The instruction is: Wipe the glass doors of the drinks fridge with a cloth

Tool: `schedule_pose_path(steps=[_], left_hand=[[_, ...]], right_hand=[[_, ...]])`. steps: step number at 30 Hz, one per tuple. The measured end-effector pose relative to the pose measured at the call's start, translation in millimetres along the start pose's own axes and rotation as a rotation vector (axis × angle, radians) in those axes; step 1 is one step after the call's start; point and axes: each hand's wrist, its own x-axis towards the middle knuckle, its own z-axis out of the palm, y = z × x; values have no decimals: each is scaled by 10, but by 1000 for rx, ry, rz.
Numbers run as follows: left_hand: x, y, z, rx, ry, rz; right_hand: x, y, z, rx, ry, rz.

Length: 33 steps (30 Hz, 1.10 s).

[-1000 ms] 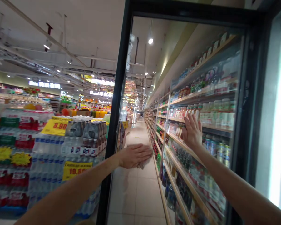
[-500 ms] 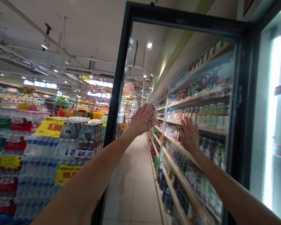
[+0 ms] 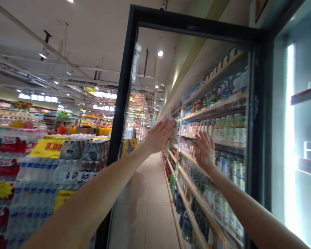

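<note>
A glass door with a black frame stands swung out in front of me. My left hand lies flat over a crumpled white cloth, which it presses to the pane near the middle. Only the cloth's edge shows past the fingers, which look a little blurred. To the right, my right hand is raised with fingers outstretched and holds nothing. Its palm faces the same pane; whether it touches the glass I cannot tell.
Shelves of bottled drinks show through the pane, along a tiled aisle. Shrink-wrapped bottle packs are stacked at left beneath a yellow price sign. A lit cooler interior opens at right.
My left hand has moved right and slightly down across the glass with the cloth. My right hand keeps nearly the same place on the door. The whole view has shifted a little.
</note>
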Motion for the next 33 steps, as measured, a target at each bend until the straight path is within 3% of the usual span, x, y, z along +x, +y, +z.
schedule_pose_path(steps=[2, 3, 6, 7, 8, 11, 12, 13, 14, 17, 18, 19, 22, 23, 24, 25, 28, 29, 30, 31, 33], left_hand=[[-20, -10, -2, -26, -52, 193], [-18, -23, -6, -20, -39, 152], [14, 0, 3, 40, 90, -287], [16, 51, 21, 49, 106, -353], [9, 121, 44, 43, 93, -314], [-28, 302, 113, -29, -32, 156], [-27, 307, 123, -42, -54, 246], [-13, 278, 126, -39, -52, 239], [11, 225, 123, -21, -21, 136], [85, 95, 117, 51, 133, -344], [90, 109, 126, 57, 158, -399], [82, 154, 142, 48, 152, -353], [31, 318, 181, -34, 11, 139], [28, 322, 177, -54, -30, 247], [39, 286, 163, -60, -48, 261], [62, 216, 139, -50, -37, 174], [134, -33, 61, 12, 92, -321], [138, -76, 48, 24, 119, -405], [127, -89, 43, 25, 120, -396], [105, -79, 45, 14, 91, -284], [50, -47, 56, -18, -11, 67]], right_hand=[[6, -7, -2, -8, -5, -3], [9, -10, -3, -13, -10, 0], [16, -13, 1, -22, -20, 14], [17, -12, 5, -23, -20, 16], [18, -11, 9, -21, -20, 16], [18, -7, 22, -14, 3, 1], [18, -7, 25, -14, 8, -2], [18, -8, 28, -15, 12, -4], [17, -10, 29, -17, 16, -8], [15, -12, 33, -16, 13, -9], [14, -11, 34, -16, 12, -6], [14, -8, 34, -17, 11, -2], [12, 6, 36, -12, 0, 4], [11, 11, 35, -7, -2, -2], [10, 15, 34, -2, -4, -7], [9, 16, 32, 3, -8, -10], [11, 8, 24, -3, -7, -5], [12, 3, 22, -9, -3, -2], [13, -2, 22, -14, 3, 0], [13, -6, 22, -17, 5, 0], [11, -9, 27, -12, 9, -8]])
